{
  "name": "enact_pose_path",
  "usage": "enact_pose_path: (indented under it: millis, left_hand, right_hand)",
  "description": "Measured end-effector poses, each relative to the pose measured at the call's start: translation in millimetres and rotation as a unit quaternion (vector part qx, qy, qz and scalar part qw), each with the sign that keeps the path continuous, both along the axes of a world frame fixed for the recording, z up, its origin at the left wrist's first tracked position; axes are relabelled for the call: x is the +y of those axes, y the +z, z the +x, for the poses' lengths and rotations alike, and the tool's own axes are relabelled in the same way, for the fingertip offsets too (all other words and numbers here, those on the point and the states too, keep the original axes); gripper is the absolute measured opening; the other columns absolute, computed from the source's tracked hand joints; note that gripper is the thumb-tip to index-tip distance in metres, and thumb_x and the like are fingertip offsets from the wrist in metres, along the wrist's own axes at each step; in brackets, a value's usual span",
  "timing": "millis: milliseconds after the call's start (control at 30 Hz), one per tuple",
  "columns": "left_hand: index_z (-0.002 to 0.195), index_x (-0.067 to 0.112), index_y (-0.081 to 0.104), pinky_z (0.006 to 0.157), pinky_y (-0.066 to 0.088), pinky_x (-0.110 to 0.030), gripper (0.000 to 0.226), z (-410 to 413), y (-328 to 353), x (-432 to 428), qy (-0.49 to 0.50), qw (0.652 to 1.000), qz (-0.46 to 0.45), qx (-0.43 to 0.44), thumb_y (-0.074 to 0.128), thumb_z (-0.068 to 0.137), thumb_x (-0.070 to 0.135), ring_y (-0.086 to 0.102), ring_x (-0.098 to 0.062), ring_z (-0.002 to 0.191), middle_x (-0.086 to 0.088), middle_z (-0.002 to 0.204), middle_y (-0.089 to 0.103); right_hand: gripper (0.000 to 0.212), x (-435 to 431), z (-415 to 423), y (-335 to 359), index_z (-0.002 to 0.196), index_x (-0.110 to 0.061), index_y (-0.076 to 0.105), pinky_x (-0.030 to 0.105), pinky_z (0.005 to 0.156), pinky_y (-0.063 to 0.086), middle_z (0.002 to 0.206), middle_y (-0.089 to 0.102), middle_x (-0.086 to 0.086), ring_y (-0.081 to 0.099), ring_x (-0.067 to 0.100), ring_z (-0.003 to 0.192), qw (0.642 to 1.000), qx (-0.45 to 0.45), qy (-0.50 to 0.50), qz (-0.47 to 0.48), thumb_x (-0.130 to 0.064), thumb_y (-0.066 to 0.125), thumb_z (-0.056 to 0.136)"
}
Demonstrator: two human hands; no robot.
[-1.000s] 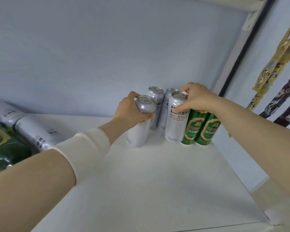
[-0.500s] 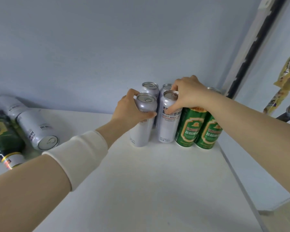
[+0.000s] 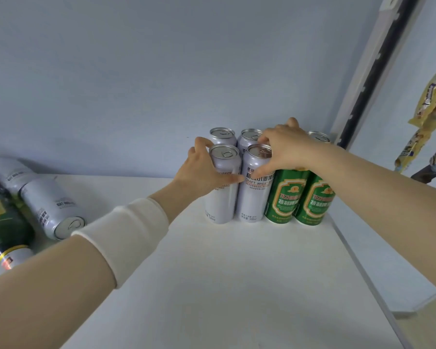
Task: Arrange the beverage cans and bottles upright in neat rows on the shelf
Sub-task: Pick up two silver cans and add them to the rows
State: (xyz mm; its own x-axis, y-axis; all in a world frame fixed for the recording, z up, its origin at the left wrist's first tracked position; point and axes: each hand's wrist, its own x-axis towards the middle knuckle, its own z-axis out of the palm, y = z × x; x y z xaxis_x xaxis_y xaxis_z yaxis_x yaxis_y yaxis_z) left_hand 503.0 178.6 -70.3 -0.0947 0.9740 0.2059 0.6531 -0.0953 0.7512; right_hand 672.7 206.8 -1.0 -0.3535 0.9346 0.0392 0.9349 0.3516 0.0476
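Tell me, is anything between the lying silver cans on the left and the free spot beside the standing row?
Nothing visible. The shelf is bare between the lying silver cans and the standing row; only the left forearm crosses above it.

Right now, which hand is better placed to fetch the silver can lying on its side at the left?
Left, probably. The left hand is on that side of the standing cans and nearer the lying can. The right hand would have to cross over the left arm.

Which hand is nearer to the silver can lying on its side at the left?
Left. The left hand wraps an upright silver can right of the lying can; the right hand is farther right.
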Motion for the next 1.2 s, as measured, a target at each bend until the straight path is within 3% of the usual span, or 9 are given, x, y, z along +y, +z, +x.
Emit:
enact_pose_path:
  millis: [133,300,400,533,633,767,933,1100,1200]
  left_hand:
    - [0.140,0.025,0.015,0.087,0.039,-0.020,0.104,-18,25,-5,-0.140,0.990,0.015,0.018,0.085,0.062,0.020,0.046,-0.014,0.115,-0.002,0.124,0.041]
    - [0.126,0.017,0.051,0.081,0.040,-0.008,0.072,-23,46,-3,-0.213,0.968,0.010,0.131,0.077,0.060,0.028,0.050,-0.006,0.099,0.008,0.112,0.053]
    - [0.125,0.016,0.056,0.076,0.031,0.003,0.063,-22,49,4,-0.213,0.962,0.016,0.170,0.081,0.067,0.017,0.044,-0.006,0.097,0.016,0.096,0.049]
    - [0.123,0.015,0.057,0.068,0.031,-0.012,0.057,-18,45,14,-0.193,0.962,0.041,0.189,0.079,0.070,0.018,0.042,-0.010,0.095,0.007,0.096,0.051]
    - [0.118,0.017,0.061,0.075,0.036,-0.022,0.055,-15,41,21,-0.174,0.960,0.050,0.212,0.080,0.067,0.024,0.051,-0.018,0.096,-0.003,0.104,0.060]
    - [0.117,0.025,0.059,0.083,0.048,-0.034,0.061,-14,39,26,-0.144,0.959,0.036,0.241,0.081,0.061,0.036,0.055,-0.023,0.096,-0.005,0.105,0.057]
    - [0.113,0.029,0.059,0.076,0.046,-0.031,0.062,-12,42,24,-0.136,0.955,0.016,0.263,0.078,0.057,0.045,0.057,-0.024,0.089,-0.006,0.101,0.058]
    - [0.107,0.033,0.058,0.070,0.043,-0.030,0.065,-7,40,17,-0.128,0.949,0.010,0.287,0.063,0.048,0.062,0.057,-0.026,0.088,0.000,0.097,0.056]
    - [0.110,0.034,0.056,0.074,0.044,-0.032,0.051,-7,44,5,-0.109,0.948,0.013,0.299,0.071,0.064,0.050,0.056,-0.026,0.097,0.008,0.095,0.049]
  right_hand:
    - [0.090,2,2,10,0.141,-0.023,0.034,0.038,0.095,0.037,0.130,0.049,0.006,0.028,0.029,0.123,0.999,0.029,0.018,-0.035,-0.050,0.075,0.066]
    - [0.071,5,0,13,0.135,-0.022,0.048,0.026,0.083,0.035,0.130,0.054,0.003,0.041,0.024,0.121,0.995,0.058,0.052,-0.058,-0.033,0.077,0.072]
    - [0.065,7,-1,13,0.130,-0.018,0.054,0.021,0.078,0.032,0.130,0.056,0.003,0.051,0.017,0.106,0.993,0.077,0.056,-0.070,-0.027,0.079,0.071]
    - [0.065,11,0,14,0.127,-0.017,0.056,0.022,0.077,0.033,0.127,0.059,0.002,0.047,0.011,0.095,0.991,0.095,0.053,-0.084,-0.026,0.081,0.068]
    - [0.062,10,-1,15,0.126,-0.018,0.057,0.021,0.076,0.034,0.124,0.060,0.001,0.047,0.011,0.095,0.988,0.114,0.053,-0.086,-0.023,0.081,0.068]
    - [0.054,7,-1,14,0.117,-0.018,0.061,0.016,0.058,0.034,0.110,0.057,-0.002,0.047,0.010,0.093,0.986,0.135,0.055,-0.085,-0.018,0.082,0.067]
    - [0.047,8,-3,12,0.109,-0.015,0.061,0.022,0.075,0.034,0.115,0.058,0.000,0.048,0.013,0.096,0.985,0.144,0.042,-0.080,-0.016,0.082,0.067]
    - [0.049,5,-2,10,0.113,-0.016,0.058,0.022,0.065,0.037,0.115,0.055,0.000,0.047,0.014,0.096,0.986,0.139,0.038,-0.088,-0.016,0.080,0.069]
    - [0.058,2,-2,11,0.122,-0.016,0.053,0.024,0.080,0.038,0.125,0.054,0.002,0.051,0.019,0.107,0.988,0.122,0.033,-0.089,-0.018,0.079,0.071]
